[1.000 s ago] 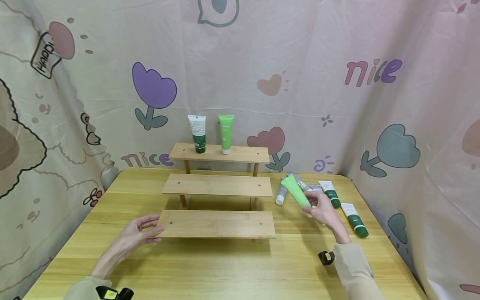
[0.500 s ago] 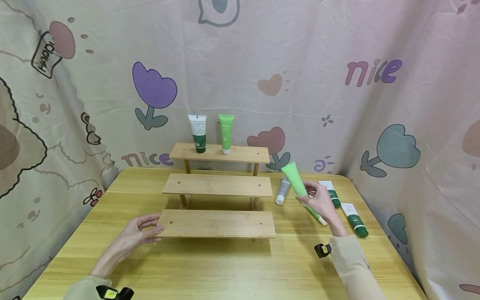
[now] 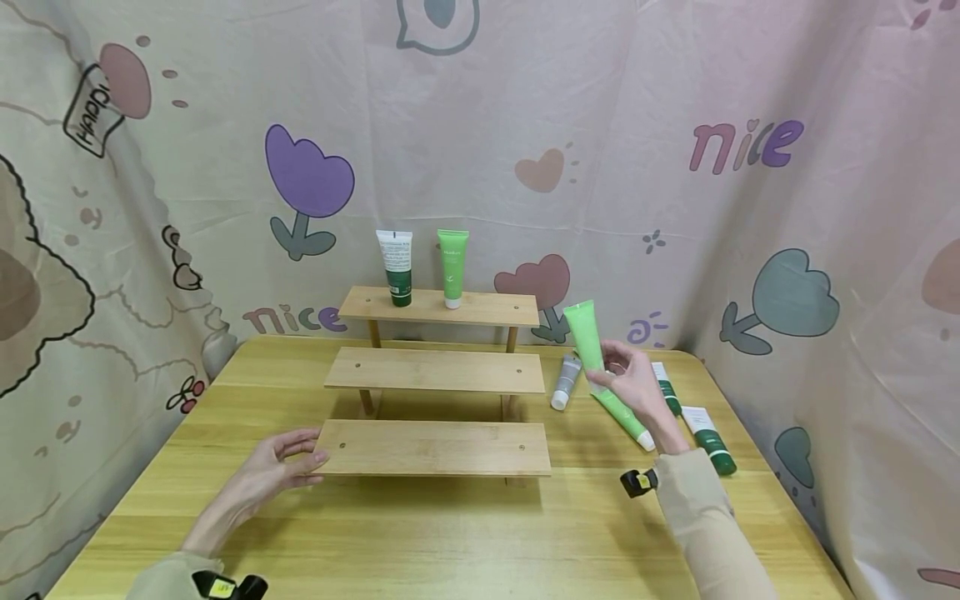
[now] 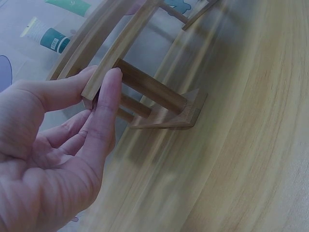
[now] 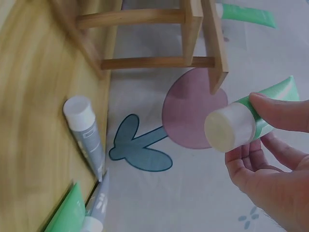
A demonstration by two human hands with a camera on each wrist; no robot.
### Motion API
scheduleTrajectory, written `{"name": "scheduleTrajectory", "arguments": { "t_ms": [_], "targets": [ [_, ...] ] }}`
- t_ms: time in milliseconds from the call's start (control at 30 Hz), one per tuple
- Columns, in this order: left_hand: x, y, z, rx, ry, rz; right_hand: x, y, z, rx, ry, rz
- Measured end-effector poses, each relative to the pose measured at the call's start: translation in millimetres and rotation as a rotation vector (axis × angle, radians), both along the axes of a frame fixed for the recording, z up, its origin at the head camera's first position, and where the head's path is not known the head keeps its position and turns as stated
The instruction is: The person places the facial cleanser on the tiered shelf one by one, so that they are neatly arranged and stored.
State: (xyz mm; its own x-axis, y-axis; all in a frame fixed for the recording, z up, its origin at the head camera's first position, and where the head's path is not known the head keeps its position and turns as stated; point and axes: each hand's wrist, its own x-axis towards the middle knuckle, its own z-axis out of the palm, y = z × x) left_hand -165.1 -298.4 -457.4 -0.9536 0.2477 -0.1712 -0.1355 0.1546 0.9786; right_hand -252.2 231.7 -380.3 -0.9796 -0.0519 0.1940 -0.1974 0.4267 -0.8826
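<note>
My right hand [image 3: 633, 383] pinches a light green squeeze tube [image 3: 584, 333] near its white cap, crimped end up, above the table right of a three-step wooden display rack [image 3: 435, 450]. In the right wrist view the tube's white cap [image 5: 229, 128] points toward the rack, between thumb and fingers. My left hand [image 3: 277, 467] pinches the left end of the rack's lowest board; the left wrist view shows the fingers [image 4: 108, 96] at that board end. On the top board stand a white and dark green tube [image 3: 396, 271] and another light green tube [image 3: 453, 267].
Beside the rack lie a grey tube [image 3: 566, 383] and a light green tube [image 3: 624, 421]. Further right are two white and dark green tubes, the nearer tube [image 3: 709, 442] by the table's right side. A patterned cloth [image 3: 600, 100] hangs behind the table [image 3: 420, 542].
My right hand has lifted the light green tube up and slightly left, and the tube has turned more upright. A light green tube beneath it has come into view. My left hand has stayed put.
</note>
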Motion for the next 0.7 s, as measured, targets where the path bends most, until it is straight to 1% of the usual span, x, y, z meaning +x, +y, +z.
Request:
{"name": "scheduleTrajectory", "arguments": {
  "t_ms": [300, 700],
  "targets": [
    [0.3, 0, 0.4, 0.0, -0.001, -0.002, -7.5, -10, 14.3, -0.035, -0.035, -0.005],
    [0.3, 0, 0.2, -0.002, -0.004, 0.002, -25.4, -25, 27.7, -0.096, 0.01, 0.027]
  ]
}}
